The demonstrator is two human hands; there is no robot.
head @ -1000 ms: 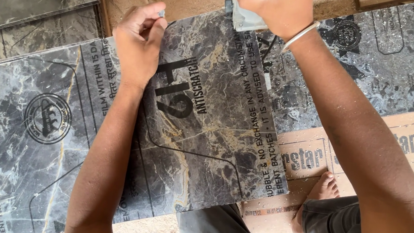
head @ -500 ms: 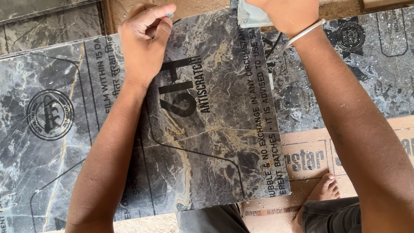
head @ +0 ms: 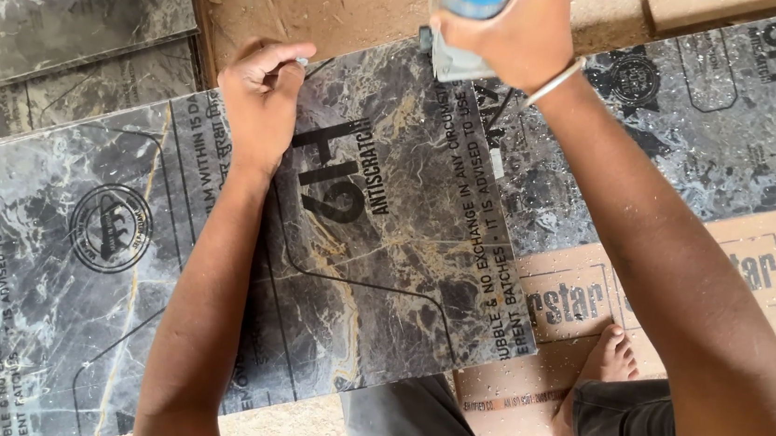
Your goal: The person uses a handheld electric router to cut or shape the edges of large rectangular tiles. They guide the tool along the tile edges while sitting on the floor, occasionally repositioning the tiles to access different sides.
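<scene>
A dark marble-patterned laminate sheet [head: 385, 246] with a printed protective film lies in front of me. My left hand [head: 259, 104] rests on its far edge, fingers pinched on a small silvery thing that is mostly hidden. My right hand [head: 508, 27] grips a power tool with a blue body and grey metal base [head: 456, 28] at the sheet's far edge, near the top of the view. A metal bangle sits on my right wrist.
A brown plywood board [head: 332, 3] dusted with sawdust lies beyond the sheet. More marble-patterned sheets lie at left [head: 61, 2] and right [head: 724, 116]. A tan printed board [head: 775, 280] is at right. My bare foot [head: 605, 359] and dark trousers show below.
The view has shifted slightly. My right hand with the tool has stayed at the sheet's far edge. My left hand has curled its fingers tighter at the edge.
</scene>
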